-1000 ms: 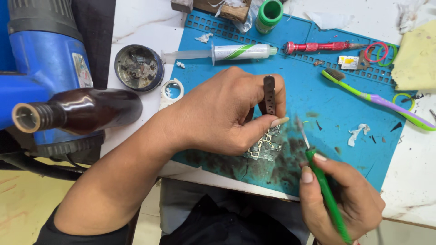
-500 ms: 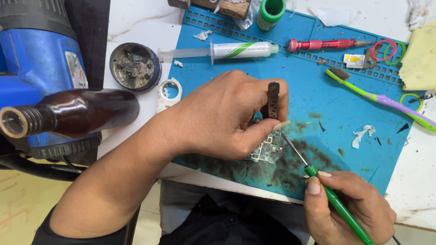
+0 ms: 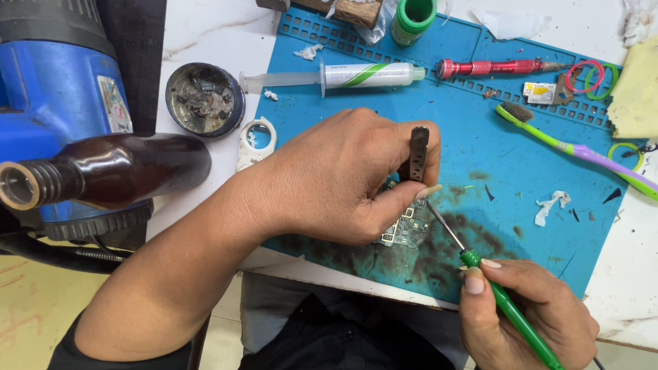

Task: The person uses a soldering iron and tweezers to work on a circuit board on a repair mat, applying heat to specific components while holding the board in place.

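Left hand (image 3: 343, 178) clamped on dark metal tweezers (image 3: 418, 152), tips down onto small green circuit board (image 3: 406, 229); fingers closed around tool, thumb pressing near board edge. Right hand (image 3: 528, 315) closed round thin green-handled soldering iron (image 3: 510, 312), held pen-style, metal tip touching the board's right side.

Board sits on blue silicone work mat (image 3: 534, 171), near the mat's front edge, mid tabletop, partly hidden under left hand. Mat around it smeared w/ dark residue.

Progress, judging only from this: work is mid-way, both tools on the board, nothing lifted clear yet; can't tell which component is being worked, too small. Board not cleaned, residue still about.

Back edge of mat: white flux syringe w/ green stripe (image 3: 356, 74), red metal screwdriver (image 3: 500, 67), green round cap/pot (image 3: 413, 19). Right side: green-and-purple toothbrush (image 3: 576, 149), coloured rubber bands (image 3: 593, 75), yellow sponge (image 3: 634, 89). Left of mat on white marble tabletop (image 3: 199, 34): round dark tin of scrap bits (image 3: 204, 98), white plastic ring piece (image 3: 257, 140). Far left edge: brown glass bottle (image 3: 116, 170) lying sideways, open neck, against blue hot-air machine (image 3: 62, 89).
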